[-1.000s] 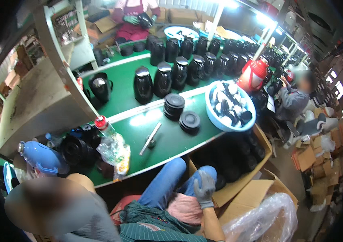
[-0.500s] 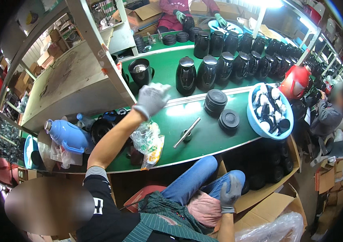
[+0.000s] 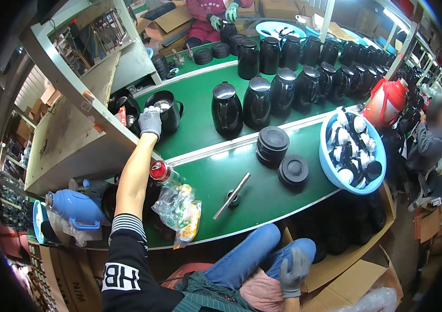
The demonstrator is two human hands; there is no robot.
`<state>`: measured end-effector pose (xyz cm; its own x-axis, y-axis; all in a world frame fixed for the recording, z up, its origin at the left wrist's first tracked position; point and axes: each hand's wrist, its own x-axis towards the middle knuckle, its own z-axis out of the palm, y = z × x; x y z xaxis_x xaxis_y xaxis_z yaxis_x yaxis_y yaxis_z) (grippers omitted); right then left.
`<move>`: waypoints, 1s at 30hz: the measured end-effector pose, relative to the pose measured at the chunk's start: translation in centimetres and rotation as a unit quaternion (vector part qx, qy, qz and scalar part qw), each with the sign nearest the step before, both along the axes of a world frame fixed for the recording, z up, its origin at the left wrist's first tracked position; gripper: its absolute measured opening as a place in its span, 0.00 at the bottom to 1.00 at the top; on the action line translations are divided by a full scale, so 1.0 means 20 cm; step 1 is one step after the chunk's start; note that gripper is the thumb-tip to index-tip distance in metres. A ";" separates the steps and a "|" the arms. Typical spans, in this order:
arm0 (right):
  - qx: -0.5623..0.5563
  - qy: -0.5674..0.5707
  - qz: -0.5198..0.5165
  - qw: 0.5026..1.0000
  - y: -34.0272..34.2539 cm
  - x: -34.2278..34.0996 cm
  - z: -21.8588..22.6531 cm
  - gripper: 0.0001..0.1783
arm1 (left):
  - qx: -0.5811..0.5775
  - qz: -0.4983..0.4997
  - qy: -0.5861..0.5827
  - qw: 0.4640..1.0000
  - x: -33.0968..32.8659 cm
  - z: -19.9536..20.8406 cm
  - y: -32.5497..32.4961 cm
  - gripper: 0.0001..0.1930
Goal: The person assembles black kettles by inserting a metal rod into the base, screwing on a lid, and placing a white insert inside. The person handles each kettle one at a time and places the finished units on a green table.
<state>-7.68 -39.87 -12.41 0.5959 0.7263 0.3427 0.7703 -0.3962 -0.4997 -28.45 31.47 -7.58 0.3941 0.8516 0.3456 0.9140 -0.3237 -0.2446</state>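
Note:
My left hand (image 3: 151, 122), in a grey glove, reaches out to the far left of the green bench and grips the near-left rim of an open black jug (image 3: 170, 122). A silvery opening shows inside that jug, and its handle points right. My right hand (image 3: 294, 274), also gloved, lies on my knee with the fingers stretched and nothing held. Right of the jug stands a row of black vacuum jugs with shiny lids, the nearest being a black jug (image 3: 226, 112). A metal rod tool (image 3: 231, 196) lies tilted on the near bench.
Stacked black discs (image 3: 272, 144) and a blue basin (image 3: 379, 174) of black-and-white parts stand on the right. A red jug (image 3: 386, 102) is behind the basin. Plastic bags (image 3: 177, 208), a red-capped bottle (image 3: 163, 172) and a blue flask (image 3: 78, 208) lie left. A co-worker (image 3: 211, 21) handles a jug opposite.
My left hand has moved left and forward to the open jug's rim. My right hand stays on the knee. The view has shifted, and the red-capped bottle has come into sight.

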 end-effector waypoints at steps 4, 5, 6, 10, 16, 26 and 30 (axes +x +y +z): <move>0.007 0.016 -0.009 1.000 0.03 -0.01 0.02 0.23 | -0.053 -0.083 -0.063 0.993 0.12 0.14 -0.18 0.13; 0.012 0.018 -0.004 1.000 0.03 -0.01 0.03 0.23 | -0.051 -0.103 -0.079 0.990 0.12 0.20 -0.23 0.13; 0.016 0.021 0.002 1.000 0.03 -0.02 0.03 0.23 | -0.050 -0.123 -0.095 0.987 0.10 0.25 -0.27 0.14; 0.043 0.007 0.024 0.999 0.04 0.00 0.07 0.22 | -0.006 -0.228 -0.123 0.966 0.05 0.48 -0.51 0.17; 0.175 0.005 0.141 0.974 0.32 0.04 0.52 0.27 | -0.013 -0.402 -0.153 0.903 -0.01 0.96 -1.23 0.15; 0.079 -0.038 0.364 0.927 0.35 -0.09 1.02 0.42 | -0.282 -0.603 -0.024 0.746 -0.11 1.01 -2.16 0.13; 0.081 0.080 0.355 0.928 0.06 -0.19 0.92 0.27 | -0.357 -0.640 -0.014 0.681 -0.12 0.97 -2.33 0.15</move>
<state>-11.50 -38.68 5.94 0.0394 0.9019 0.4302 0.7197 0.2730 -0.6383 -30.93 -15.04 11.81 0.9726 -0.2277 0.0463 -0.2267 -0.8863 0.4039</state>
